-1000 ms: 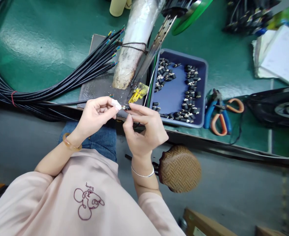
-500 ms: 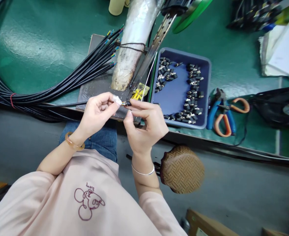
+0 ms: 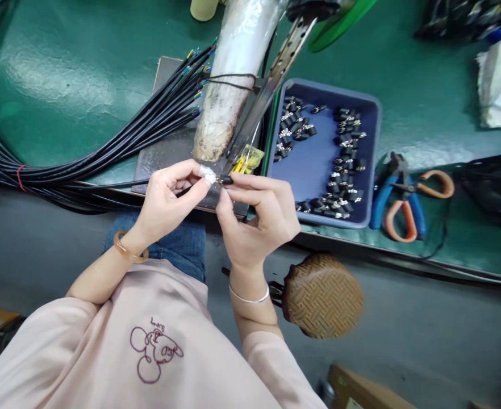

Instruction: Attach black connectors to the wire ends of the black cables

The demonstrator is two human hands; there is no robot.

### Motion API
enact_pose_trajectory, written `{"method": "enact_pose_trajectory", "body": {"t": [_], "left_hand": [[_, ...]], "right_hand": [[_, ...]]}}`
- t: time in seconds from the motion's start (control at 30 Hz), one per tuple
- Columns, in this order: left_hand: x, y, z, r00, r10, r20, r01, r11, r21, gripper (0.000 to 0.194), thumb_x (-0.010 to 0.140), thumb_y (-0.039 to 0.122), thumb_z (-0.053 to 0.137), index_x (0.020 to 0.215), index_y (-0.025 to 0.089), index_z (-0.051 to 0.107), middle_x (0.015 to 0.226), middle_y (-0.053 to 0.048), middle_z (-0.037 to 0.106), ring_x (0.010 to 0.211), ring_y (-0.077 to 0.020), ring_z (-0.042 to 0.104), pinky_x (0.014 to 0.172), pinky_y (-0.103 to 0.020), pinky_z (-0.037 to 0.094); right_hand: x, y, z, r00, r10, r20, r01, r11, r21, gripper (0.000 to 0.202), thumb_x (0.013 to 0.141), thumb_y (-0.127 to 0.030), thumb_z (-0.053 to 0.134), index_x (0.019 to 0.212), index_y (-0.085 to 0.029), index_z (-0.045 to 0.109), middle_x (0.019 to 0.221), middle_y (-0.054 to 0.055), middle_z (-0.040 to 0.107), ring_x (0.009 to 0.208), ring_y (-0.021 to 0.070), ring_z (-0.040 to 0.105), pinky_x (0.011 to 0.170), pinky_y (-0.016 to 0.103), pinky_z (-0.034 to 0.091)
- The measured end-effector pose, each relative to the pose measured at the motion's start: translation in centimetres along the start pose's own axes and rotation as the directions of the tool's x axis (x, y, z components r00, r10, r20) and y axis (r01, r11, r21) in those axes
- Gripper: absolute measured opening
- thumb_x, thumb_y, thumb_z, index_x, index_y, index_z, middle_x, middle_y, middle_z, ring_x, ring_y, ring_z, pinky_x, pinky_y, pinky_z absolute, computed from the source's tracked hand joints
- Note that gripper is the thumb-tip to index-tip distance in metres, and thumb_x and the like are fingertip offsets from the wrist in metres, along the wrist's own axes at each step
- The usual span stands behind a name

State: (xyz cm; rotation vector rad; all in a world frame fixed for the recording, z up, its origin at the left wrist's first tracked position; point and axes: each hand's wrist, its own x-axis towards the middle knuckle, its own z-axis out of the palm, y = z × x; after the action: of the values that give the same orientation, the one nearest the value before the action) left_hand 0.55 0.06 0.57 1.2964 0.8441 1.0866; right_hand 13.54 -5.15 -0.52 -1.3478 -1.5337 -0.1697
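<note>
My left hand (image 3: 169,193), white tape round a fingertip, pinches the end of a black cable (image 3: 126,183) over the dark plate (image 3: 161,156). Thumb and fingers of my right hand (image 3: 261,218) close on a small black connector (image 3: 225,179), its metal end facing the left fingertips. Thin coloured wires show between the two hands; whether they touch the connector's pins is too small to tell. Just beyond my right fingers lie yellow strips (image 3: 242,163). To the right, a blue-grey tray (image 3: 374,147) holds several black connectors (image 3: 346,136).
A bundle of black cables (image 3: 84,165) crosses the bench's left side. A plastic-wrapped column (image 3: 237,74) and a perforated metal arm (image 3: 282,62) slant over the plate. Pliers (image 3: 397,176) and orange-handled scissors (image 3: 404,218) lie right of the tray. A round stool (image 3: 325,295) stands below.
The view has shifted slightly, so the tray, tools and stool appear farther right. Both hands keep nearly the same pose, still close together with the cable and connector.
</note>
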Motion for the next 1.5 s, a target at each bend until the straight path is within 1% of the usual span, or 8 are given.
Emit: {"method": "enact_pose_trajectory", "body": {"t": [0.17,0.3,0.43,0.63,0.77,1.0,1.23,1.5], "left_hand": [[0.05,0.05,-0.19,0.999,-0.047,0.007,0.047,0.999,-0.011,0.027,0.081,0.037,0.076,0.074,0.015,0.063,0.064,0.003,0.057,0.054,-0.0056,0.05,0.053,-0.018,0.043],[-0.12,0.04,-0.45,0.997,-0.064,0.033,0.065,0.998,-0.011,0.021,0.081,0.03,0.075,0.074,0.015,0.063,0.063,0.004,0.058,0.053,-0.0052,0.05,0.052,-0.018,0.043],[-0.26,0.0,-0.5,0.998,-0.054,0.038,0.054,0.999,0.007,0.015,0.082,0.025,0.073,0.075,0.015,0.063,0.063,0.004,0.059,0.052,-0.005,0.049,0.053,-0.018,0.044],[-0.24,-0.07,-0.3,0.998,-0.061,0.022,0.061,0.998,0.029,0.017,0.082,0.029,0.073,0.076,0.015,0.065,0.065,0.003,0.061,0.056,-0.0063,0.052,0.054,-0.019,0.045],[-0.22,0.04,-0.14,1.0,-0.025,0.011,0.025,0.999,0.029,0.016,0.084,0.027,0.07,0.076,0.015,0.063,0.064,0.003,0.058,0.056,-0.0063,0.051,0.056,-0.018,0.045],[-0.18,0.04,-0.09,0.999,0.035,0.014,-0.036,0.998,0.044,0.019,0.086,0.029,0.07,0.076,0.015,0.061,0.063,0.005,0.055,0.054,-0.0055,0.048,0.056,-0.018,0.044],[-0.23,0.11,-0.06,0.998,0.049,0.043,-0.051,0.998,0.043,0.025,0.09,0.034,0.067,0.075,0.015,0.058,0.063,0.004,0.055,0.054,-0.0054,0.048,0.055,-0.018,0.044],[-0.34,0.01,-0.05,0.999,-0.009,0.053,0.007,0.999,0.035,0.027,0.09,0.035,0.067,0.076,0.016,0.056,0.066,0.003,0.056,0.052,-0.0047,0.047,0.053,-0.018,0.042]], "right_hand": [[-0.08,0.19,-0.17,0.998,-0.061,0.008,0.061,0.998,-0.026,0.013,0.085,-0.014,0.065,0.079,-0.023,0.058,0.095,0.004,0.076,0.081,0.018,0.074,0.069,0.034,0.065],[-0.24,0.41,-0.36,0.994,-0.108,0.034,0.109,0.994,-0.019,0.017,0.083,-0.013,0.065,0.076,-0.024,0.054,0.093,0.004,0.077,0.079,0.0169,0.075,0.067,0.03,0.064],[-0.35,0.56,-0.32,0.995,-0.095,0.024,0.094,0.995,0.011,0.017,0.083,-0.012,0.066,0.078,-0.023,0.054,0.092,0.004,0.077,0.08,0.0159,0.074,0.068,0.029,0.062],[-0.2,0.61,-0.18,0.997,-0.066,0.037,0.068,0.996,-0.05,0.014,0.087,-0.017,0.065,0.078,-0.024,0.056,0.089,0.002,0.076,0.08,0.0168,0.073,0.07,0.032,0.06],[0.15,0.51,-0.15,0.998,-0.055,0.039,0.057,0.998,-0.036,0.013,0.086,-0.015,0.067,0.08,-0.023,0.06,0.089,0.001,0.075,0.081,0.0164,0.072,0.073,0.032,0.059],[0.38,0.35,-0.11,0.996,-0.088,0.003,0.088,0.996,-0.023,0.014,0.083,-0.012,0.071,0.078,-0.022,0.062,0.088,0.0,0.075,0.076,0.0141,0.072,0.068,0.028,0.058],[0.21,0.41,-0.15,0.995,-0.1,-0.001,0.1,0.995,-0.023,0.016,0.083,-0.011,0.07,0.078,-0.021,0.06,0.088,0.001,0.076,0.074,0.0129,0.072,0.064,0.025,0.057],[0.07,0.54,-0.17,0.996,-0.087,0.016,0.087,0.996,-0.013,0.016,0.083,-0.011,0.07,0.079,-0.021,0.059,0.088,0.0,0.076,0.077,0.0132,0.072,0.068,0.026,0.058]]}}
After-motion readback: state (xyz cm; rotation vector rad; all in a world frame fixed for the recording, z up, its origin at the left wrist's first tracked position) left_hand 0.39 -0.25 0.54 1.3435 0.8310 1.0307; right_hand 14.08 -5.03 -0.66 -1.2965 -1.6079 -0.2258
